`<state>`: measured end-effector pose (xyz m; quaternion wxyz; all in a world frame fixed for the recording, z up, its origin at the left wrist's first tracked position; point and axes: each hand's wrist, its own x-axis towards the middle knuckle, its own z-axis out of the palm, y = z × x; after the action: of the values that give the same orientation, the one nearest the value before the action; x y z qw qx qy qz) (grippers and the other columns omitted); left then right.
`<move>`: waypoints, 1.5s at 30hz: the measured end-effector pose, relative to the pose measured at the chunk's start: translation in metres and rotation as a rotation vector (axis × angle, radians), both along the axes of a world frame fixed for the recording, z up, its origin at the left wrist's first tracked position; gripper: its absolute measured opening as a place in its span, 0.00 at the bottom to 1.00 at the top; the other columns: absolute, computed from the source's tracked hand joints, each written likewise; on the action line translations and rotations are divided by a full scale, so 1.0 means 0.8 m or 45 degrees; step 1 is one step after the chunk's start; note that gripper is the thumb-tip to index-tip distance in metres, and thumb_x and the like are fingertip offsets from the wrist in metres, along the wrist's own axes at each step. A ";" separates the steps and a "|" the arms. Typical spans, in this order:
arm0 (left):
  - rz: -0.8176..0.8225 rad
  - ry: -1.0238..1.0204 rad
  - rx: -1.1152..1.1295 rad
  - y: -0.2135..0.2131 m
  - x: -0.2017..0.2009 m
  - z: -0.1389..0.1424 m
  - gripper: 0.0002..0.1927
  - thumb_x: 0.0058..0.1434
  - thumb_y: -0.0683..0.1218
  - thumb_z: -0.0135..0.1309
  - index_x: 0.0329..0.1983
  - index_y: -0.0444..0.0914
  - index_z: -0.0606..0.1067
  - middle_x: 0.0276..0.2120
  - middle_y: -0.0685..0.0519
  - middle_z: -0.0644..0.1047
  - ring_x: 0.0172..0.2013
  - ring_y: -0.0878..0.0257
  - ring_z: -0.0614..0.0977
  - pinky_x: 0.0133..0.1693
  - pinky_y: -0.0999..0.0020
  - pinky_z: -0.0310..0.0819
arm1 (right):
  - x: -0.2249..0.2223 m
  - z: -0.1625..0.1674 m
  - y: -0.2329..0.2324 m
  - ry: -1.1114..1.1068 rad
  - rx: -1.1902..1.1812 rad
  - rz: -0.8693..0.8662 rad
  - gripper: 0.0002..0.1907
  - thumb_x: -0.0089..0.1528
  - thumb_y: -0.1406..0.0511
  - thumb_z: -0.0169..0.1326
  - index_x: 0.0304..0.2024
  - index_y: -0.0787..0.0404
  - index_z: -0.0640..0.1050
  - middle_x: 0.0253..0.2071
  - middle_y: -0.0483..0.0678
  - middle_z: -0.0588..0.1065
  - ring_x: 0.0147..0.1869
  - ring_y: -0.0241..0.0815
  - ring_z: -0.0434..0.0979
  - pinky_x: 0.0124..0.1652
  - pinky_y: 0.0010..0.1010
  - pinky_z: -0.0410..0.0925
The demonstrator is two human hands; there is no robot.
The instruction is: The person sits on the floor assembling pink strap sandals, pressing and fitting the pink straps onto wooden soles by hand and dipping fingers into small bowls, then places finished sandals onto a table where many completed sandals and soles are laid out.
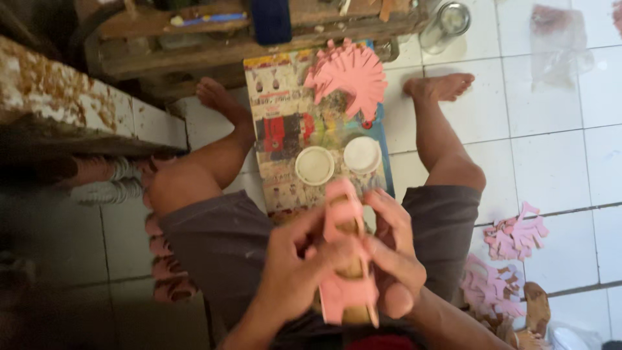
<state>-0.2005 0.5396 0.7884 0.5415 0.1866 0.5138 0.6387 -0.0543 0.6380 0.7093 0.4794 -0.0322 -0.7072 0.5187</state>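
Observation:
I sit on a tiled floor with knees apart. Both hands hold a pink sandal upper with cut-out straps (347, 259) over a tan sole-shaped form close to my lap. My left hand (293, 267) grips its left side, fingers curled over the edge. My right hand (393, 249) pinches the right side, thumb and fingers pressed on the pink material. Beyond my hands, on a colourful printed sheet (283, 123) between my legs, rest two round white lids or pots (315, 165) (362, 155) and a fanned stack of pink cut pieces (348, 72).
More pink cut pieces lie in piles on the white tiles at right (515, 234) (489, 290) and beside my left thigh (167, 272). A wooden bench (214, 39) and a glass jar (447, 23) stand beyond my feet. A low worn ledge (58, 97) runs at left.

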 end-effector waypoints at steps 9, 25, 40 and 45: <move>-0.142 -0.021 0.088 -0.006 -0.022 0.042 0.30 0.59 0.45 0.63 0.63 0.29 0.73 0.45 0.52 0.82 0.45 0.69 0.81 0.48 0.73 0.78 | -0.020 0.031 0.004 0.008 -0.011 -0.058 0.30 0.73 0.45 0.36 0.61 0.61 0.72 0.68 0.75 0.61 0.75 0.70 0.60 0.74 0.65 0.54; -0.290 0.023 0.045 0.014 -0.043 0.092 0.34 0.54 0.45 0.64 0.64 0.29 0.73 0.45 0.53 0.81 0.45 0.70 0.80 0.48 0.72 0.77 | -0.033 0.072 0.032 0.033 0.106 -0.084 0.30 0.75 0.45 0.36 0.61 0.60 0.73 0.66 0.67 0.67 0.73 0.64 0.65 0.75 0.61 0.57; -0.357 0.417 0.092 0.031 -0.045 0.111 0.36 0.52 0.46 0.69 0.64 0.29 0.73 0.46 0.48 0.81 0.45 0.68 0.83 0.46 0.72 0.81 | -0.024 0.079 0.044 0.085 0.119 -0.212 0.32 0.75 0.45 0.32 0.63 0.60 0.74 0.61 0.68 0.70 0.69 0.63 0.70 0.72 0.62 0.61; -0.309 0.706 0.161 0.034 -0.049 0.107 0.43 0.50 0.48 0.73 0.67 0.28 0.70 0.52 0.45 0.81 0.47 0.64 0.86 0.44 0.72 0.82 | -0.017 0.074 0.046 0.107 0.031 -0.132 0.32 0.76 0.45 0.33 0.63 0.59 0.76 0.63 0.65 0.71 0.68 0.59 0.70 0.72 0.61 0.61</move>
<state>-0.2398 0.5668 0.8742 0.4401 0.4472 0.5752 0.5249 -0.0676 0.6752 0.7684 0.5353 -0.0412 -0.6900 0.4855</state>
